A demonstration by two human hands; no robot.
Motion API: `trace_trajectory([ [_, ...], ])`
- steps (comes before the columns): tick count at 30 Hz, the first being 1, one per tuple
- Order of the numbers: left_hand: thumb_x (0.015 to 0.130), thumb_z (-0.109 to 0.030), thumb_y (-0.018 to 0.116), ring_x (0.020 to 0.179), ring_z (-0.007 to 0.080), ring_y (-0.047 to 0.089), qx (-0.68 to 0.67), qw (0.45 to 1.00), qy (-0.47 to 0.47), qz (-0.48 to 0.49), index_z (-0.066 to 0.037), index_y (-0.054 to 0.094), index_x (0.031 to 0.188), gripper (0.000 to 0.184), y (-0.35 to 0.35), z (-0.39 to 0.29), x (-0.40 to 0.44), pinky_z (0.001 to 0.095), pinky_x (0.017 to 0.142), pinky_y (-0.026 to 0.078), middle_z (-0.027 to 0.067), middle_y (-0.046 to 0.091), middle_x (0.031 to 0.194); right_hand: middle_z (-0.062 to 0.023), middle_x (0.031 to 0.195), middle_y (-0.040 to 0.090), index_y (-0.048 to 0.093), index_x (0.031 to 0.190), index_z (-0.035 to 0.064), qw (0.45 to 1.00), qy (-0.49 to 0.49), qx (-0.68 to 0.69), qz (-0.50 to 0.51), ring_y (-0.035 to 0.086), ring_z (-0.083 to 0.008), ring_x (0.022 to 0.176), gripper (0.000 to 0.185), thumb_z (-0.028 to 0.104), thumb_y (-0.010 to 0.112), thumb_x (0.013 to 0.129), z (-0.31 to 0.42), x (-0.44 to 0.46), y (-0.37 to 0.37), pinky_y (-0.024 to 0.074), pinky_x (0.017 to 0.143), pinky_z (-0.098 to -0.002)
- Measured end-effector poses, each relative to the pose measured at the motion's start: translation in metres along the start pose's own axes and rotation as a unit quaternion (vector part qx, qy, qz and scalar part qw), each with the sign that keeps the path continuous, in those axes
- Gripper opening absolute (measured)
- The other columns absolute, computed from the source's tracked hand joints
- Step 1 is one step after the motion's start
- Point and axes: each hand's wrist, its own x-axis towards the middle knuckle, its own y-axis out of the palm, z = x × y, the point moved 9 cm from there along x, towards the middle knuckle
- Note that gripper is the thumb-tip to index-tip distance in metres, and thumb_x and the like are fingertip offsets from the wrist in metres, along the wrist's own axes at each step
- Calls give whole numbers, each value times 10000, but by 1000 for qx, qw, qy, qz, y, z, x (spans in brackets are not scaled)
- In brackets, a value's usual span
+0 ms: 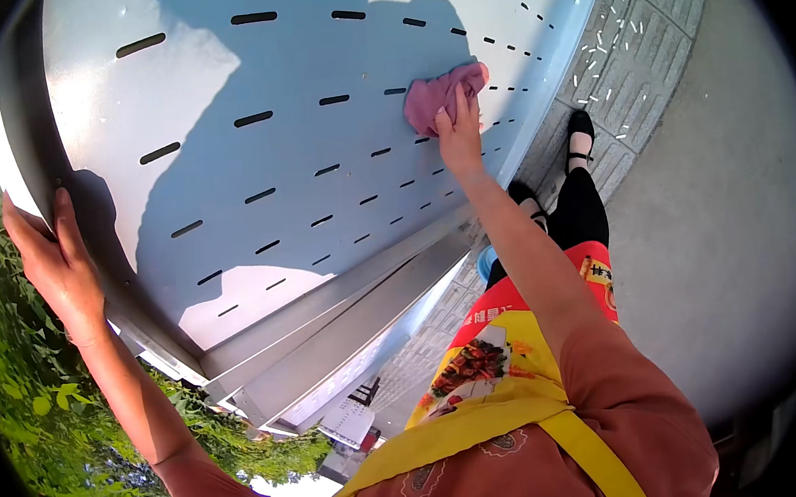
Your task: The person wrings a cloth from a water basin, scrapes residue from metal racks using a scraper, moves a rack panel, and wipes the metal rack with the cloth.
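Observation:
A pink cloth [442,98] lies bunched on a pale metal shelf panel [296,144] with rows of dark slots. My right hand [462,136] presses the cloth against the panel, its fingers over the cloth. At the left, my left hand [58,261] grips the dark edge frame [103,244] of the shelf, fingers over the rim. A shadow covers much of the panel around the cloth.
Lower metal shelves [330,338] sit beneath the panel. Green foliage [45,398] is at the left. Paving [627,72] with small white scraps lies beyond the shelf, near my black shoes [579,141]. A blue object [487,262] is partly hidden.

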Motion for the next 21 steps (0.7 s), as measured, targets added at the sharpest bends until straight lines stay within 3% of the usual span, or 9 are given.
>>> trace_trajectory([
  [1,899,-213,565,643,164,430,8,1000,2,2,-1,380,1266,462,-1,5,0,283,643,425,101,485,736,-251,1364,268,358,1335,4,995,90,47,9,328,-385,1231,528,144,491,844,-34,6,4,308,1018,-412],
  [3,902,-225,562,637,170,446,21,1000,1,-17,-25,395,1263,445,0,11,0,287,642,428,100,505,747,-250,1367,262,360,1336,3,998,17,59,-26,281,-396,1253,549,183,528,845,32,-8,23,275,1030,-442],
  [5,901,-232,563,637,172,457,15,1000,7,-5,-41,400,1264,442,0,11,-1,289,649,435,101,514,755,-251,1355,278,458,1287,45,989,-148,-3,15,188,-427,1286,549,270,625,815,155,-60,50,187,1041,-513],
  [8,898,-280,561,679,207,496,28,999,10,-14,-60,411,1270,458,0,14,0,306,705,444,120,523,777,-56,1395,323,628,1070,288,889,-447,-64,72,253,-403,1282,416,222,729,671,253,-144,102,304,991,-529],
  [11,897,-301,557,712,228,518,25,999,10,-18,-46,411,1270,474,0,10,-2,315,732,444,135,532,796,-71,1359,365,607,1102,227,896,-437,-69,22,306,-396,1256,421,210,701,692,200,-128,82,363,924,-518],
  [15,892,-306,563,749,243,549,46,998,23,-35,-39,414,1268,484,0,14,0,323,751,447,146,561,844,-241,1363,265,444,1284,105,993,-4,-97,-62,237,-452,1261,554,115,622,759,-5,-72,39,291,977,-511],
  [18,889,-322,563,778,246,568,100,995,-10,-2,-60,424,1265,479,4,21,3,328,767,448,146,575,868,-267,1361,242,459,1280,95,995,-19,-75,-68,197,-472,1270,537,93,601,762,46,-84,52,245,1001,-525],
  [20,888,-338,561,754,242,556,91,996,8,-16,-73,436,1253,468,4,22,4,328,757,447,130,559,832,-273,1329,276,474,1276,83,981,-189,-37,20,194,-458,1272,554,134,628,746,158,-128,76,237,1008,-540],
  [21,888,-346,559,742,240,549,85,996,20,-22,-79,442,1248,463,3,20,3,327,752,446,122,552,814,-203,1362,302,566,1185,158,961,-264,-12,77,198,-443,1284,494,178,678,704,201,-152,90,241,1005,-541],
])
